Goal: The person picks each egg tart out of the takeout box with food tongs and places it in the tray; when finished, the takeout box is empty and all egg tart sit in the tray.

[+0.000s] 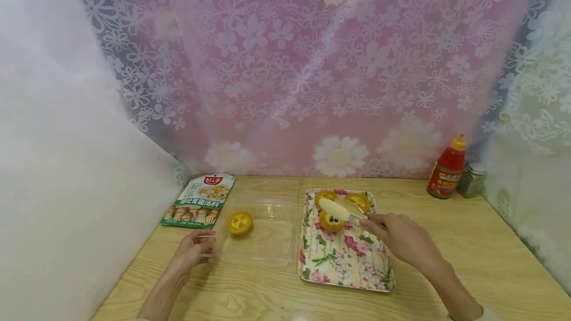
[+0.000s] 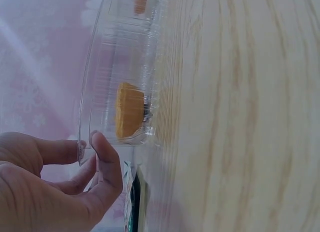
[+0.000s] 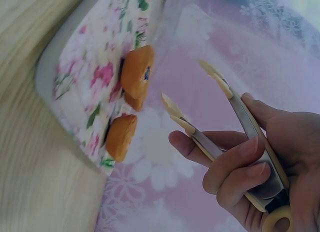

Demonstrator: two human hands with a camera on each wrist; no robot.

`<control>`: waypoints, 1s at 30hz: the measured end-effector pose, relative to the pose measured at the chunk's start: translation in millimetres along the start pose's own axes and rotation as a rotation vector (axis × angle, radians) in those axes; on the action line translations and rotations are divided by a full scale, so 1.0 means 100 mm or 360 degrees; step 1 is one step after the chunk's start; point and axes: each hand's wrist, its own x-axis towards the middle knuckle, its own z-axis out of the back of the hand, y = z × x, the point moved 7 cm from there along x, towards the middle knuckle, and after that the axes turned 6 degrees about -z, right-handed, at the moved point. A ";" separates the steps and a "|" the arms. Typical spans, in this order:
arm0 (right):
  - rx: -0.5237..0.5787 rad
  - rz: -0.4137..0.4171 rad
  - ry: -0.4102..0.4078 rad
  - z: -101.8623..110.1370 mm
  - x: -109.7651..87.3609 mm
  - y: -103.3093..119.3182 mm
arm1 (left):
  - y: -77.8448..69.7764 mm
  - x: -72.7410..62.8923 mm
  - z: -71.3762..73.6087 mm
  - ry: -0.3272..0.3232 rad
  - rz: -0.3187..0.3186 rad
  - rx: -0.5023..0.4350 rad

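My left hand (image 1: 192, 251) pinches the left rim of a clear plastic box (image 1: 273, 241) between thumb and fingers. One yellow-orange tart (image 1: 240, 223) sits at the left inside this box; the left wrist view shows the tart (image 2: 129, 112) from the side, through the wall. Tongs (image 3: 245, 117) with cream tips and metal arms are held in my right hand (image 1: 403, 237), their arms spread with nothing between them. They hover over a floral tray (image 1: 330, 269). Three tarts lie at its far end, the nearest tart (image 1: 331, 223) with dark berries on top and partly covered by the tongs.
A green and white food packet (image 1: 198, 201) lies left of the box. At the back right stand a red sauce bottle (image 1: 447, 168) and a small glass jar (image 1: 471, 181). A flowered pink curtain (image 1: 285, 73) closes off the table's back edge.
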 end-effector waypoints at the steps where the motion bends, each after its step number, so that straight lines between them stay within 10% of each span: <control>1: 0.0008 0.0017 -0.0011 0.01 -0.01 0.03 | 0.00 0.00 0.00 0.0004 0.0001 0.0003; 17: 0.0308 0.0232 0.0081 -0.27 0.04 0.65 | -0.03 0.00 0.00 0.0025 0.0028 0.0026; 30: -0.0046 0.0357 0.0011 -0.58 0.16 1.17 | -0.01 0.00 0.00 0.0019 0.0051 0.0043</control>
